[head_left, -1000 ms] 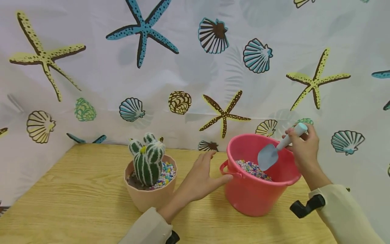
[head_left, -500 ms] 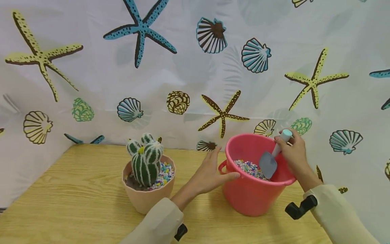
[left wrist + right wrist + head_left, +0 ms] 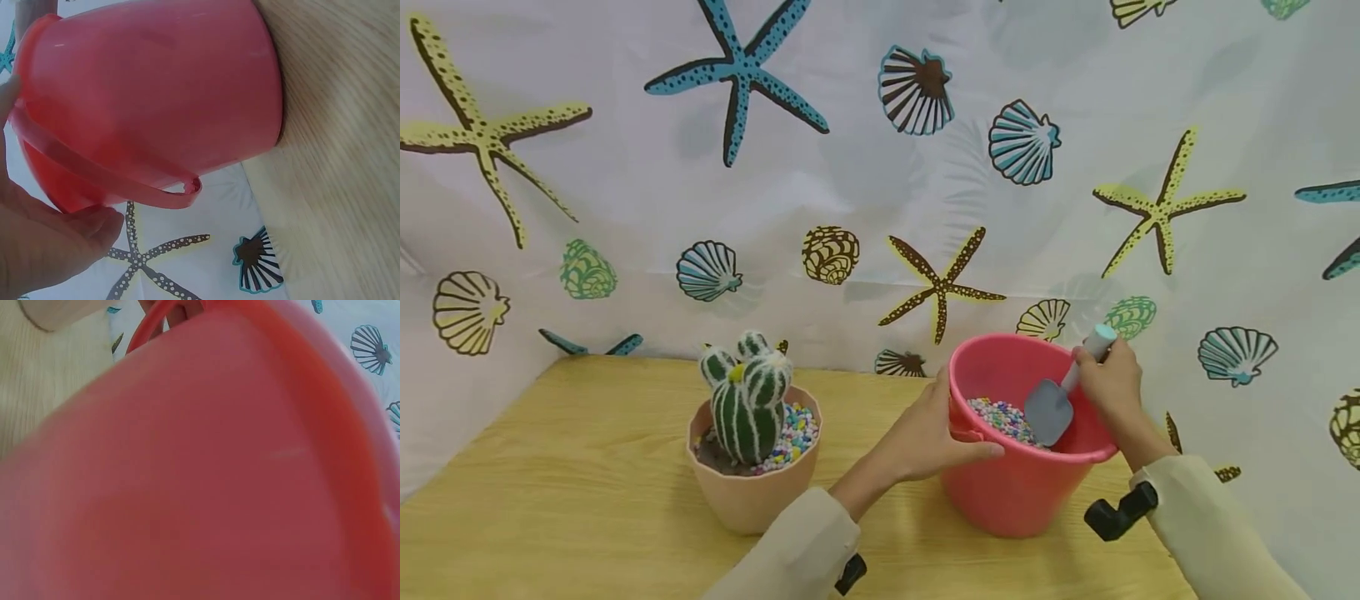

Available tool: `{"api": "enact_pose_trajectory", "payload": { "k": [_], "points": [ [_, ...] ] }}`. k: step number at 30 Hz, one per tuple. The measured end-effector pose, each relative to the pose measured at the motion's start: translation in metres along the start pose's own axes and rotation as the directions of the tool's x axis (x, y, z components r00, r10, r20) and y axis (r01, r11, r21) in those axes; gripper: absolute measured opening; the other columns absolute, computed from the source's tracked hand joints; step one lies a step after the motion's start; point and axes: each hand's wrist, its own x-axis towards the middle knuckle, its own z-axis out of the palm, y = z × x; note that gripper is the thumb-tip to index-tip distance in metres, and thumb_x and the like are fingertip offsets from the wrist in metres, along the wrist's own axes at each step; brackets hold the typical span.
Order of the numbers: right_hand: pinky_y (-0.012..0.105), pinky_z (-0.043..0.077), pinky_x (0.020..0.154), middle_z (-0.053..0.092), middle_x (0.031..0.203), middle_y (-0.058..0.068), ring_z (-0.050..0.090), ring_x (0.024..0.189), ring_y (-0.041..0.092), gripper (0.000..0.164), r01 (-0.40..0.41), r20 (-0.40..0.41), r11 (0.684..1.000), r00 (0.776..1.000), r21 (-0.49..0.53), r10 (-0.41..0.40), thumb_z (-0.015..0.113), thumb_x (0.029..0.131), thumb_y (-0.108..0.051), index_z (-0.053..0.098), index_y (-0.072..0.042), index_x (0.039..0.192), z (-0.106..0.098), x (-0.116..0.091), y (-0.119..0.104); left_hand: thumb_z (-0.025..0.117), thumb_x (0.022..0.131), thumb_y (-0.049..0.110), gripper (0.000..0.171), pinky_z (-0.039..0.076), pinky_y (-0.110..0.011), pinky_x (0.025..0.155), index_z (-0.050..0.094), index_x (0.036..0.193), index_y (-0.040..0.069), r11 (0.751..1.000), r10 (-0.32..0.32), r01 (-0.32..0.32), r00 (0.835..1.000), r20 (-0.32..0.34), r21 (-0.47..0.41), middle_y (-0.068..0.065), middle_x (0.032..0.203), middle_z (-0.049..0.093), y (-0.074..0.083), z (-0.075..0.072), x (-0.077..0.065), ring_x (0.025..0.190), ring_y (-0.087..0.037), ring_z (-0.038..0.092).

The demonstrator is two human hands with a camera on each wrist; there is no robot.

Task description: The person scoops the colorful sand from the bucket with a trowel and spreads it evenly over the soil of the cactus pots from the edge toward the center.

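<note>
Cactus pot left of bucket on table, beads and blade-down scoop in the bucket, cloth behind.

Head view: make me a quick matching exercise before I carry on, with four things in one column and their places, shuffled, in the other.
Things
1. trowel
2. cactus
3. left hand
4. red bucket

Places
A. rooted in the peach pot
B. on the wooden table, with small multicoloured beads inside
C. held in the right hand, partly inside the bucket
D. at the bucket's rim, on the side nearer the pot

Right pairs: 1-C, 2-A, 3-D, 4-B
</note>
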Motion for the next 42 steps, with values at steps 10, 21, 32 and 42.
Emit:
{"api": "enact_pose_trajectory", "payload": {
  "k": [10,21,32,42],
  "points": [
    [0.041,0.048,0.098,0.051,0.13,0.029,0.053,0.116,0.034,0.041,-0.012,0.127,0.95,0.991,0.311,-0.029,0.042,0.101,-0.017,0.036,0.007,0.134,0.023,0.0,-0.016,0.077,0.072,0.054,0.108,0.051,-0.034,0.088,0.015,0.152,0.017,0.998,-0.032,0.033,0.999,-0.016,0.052,-0.002,0.136,0.05,0.004,-0.001,-0.001,0.117,-0.017,0.054],
    [0.018,0.055,0.073,0.05,0.13,0.031,0.063,0.089,0.008,0.043,0.075,0.187,0.948,0.973,0.309,-0.138,0.046,0.101,-0.02,0.033,0.007,0.132,-0.002,0.0,-0.002,0.08,0.074,0.045,0.105,0.052,-0.03,0.086,0.016,0.151,0.016,0.997,-0.039,0.041,0.999,0.02,-0.065,-0.004,0.137,0.05,0.005,0.003,-0.001,0.118,-0.018,0.053],
    [0.035,0.053,0.09,0.053,0.128,0.029,0.056,0.114,0.034,0.041,0.157,0.227,0.963,0.952,0.219,-0.207,0.039,0.103,-0.021,0.039,0.007,0.132,0.009,-0.001,-0.005,0.08,0.074,0.042,0.106,0.051,-0.028,0.087,0.011,0.152,0.018,0.995,-0.013,0.016,1.0,0.022,-0.095,-0.002,0.137,0.05,0.005,0.0,0.0,0.117,-0.014,0.054],
    [0.022,0.056,0.07,0.064,0.109,0.023,0.064,0.076,-0.001,0.044,0.014,0.127,0.909,0.989,0.416,-0.073,0.04,0.102,-0.028,0.039,0.008,0.127,0.021,-0.008,-0.02,0.079,0.073,0.047,0.109,0.052,-0.03,0.086,0.013,0.152,0.011,0.998,-0.055,0.055,0.998,0.025,-0.009,-0.008,0.133,0.054,0.007,-0.003,-0.002,0.112,-0.016,0.057]
  ]
}}
